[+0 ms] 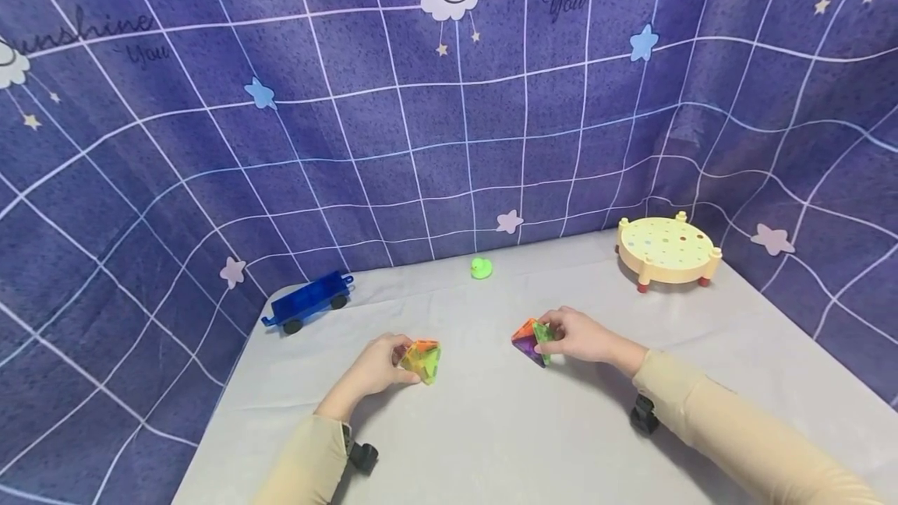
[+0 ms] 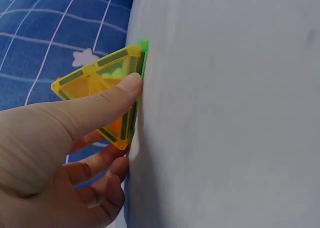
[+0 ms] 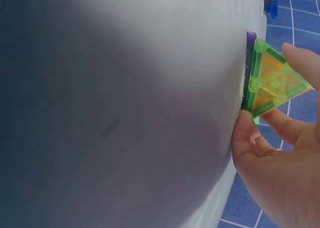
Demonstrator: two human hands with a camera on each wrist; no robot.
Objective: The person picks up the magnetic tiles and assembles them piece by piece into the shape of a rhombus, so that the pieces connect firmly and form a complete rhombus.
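On the white-covered table, my left hand (image 1: 376,367) grips a small pyramid of see-through magnetic tiles (image 1: 425,362), yellow, orange and green. In the left wrist view the thumb lies over the pyramid's yellow face (image 2: 75,87), and its green side rests against the cloth. Farther right, my right hand (image 1: 581,336) holds a second magnetic-tile pyramid (image 1: 528,343) with orange, purple and green sides. Seen from the right wrist, thumb and fingers pinch around its green triangular face (image 3: 256,73), while the purple side sits on the table. A gap separates the two pyramids.
A blue toy wagon (image 1: 309,302) stands at the back left. Near the back edge sits a green toy duck (image 1: 481,268). At the back right is a round, pale yellow toy table (image 1: 668,246) with dotted top. Blue patterned curtain (image 1: 421,131) hangs behind and around the sides.
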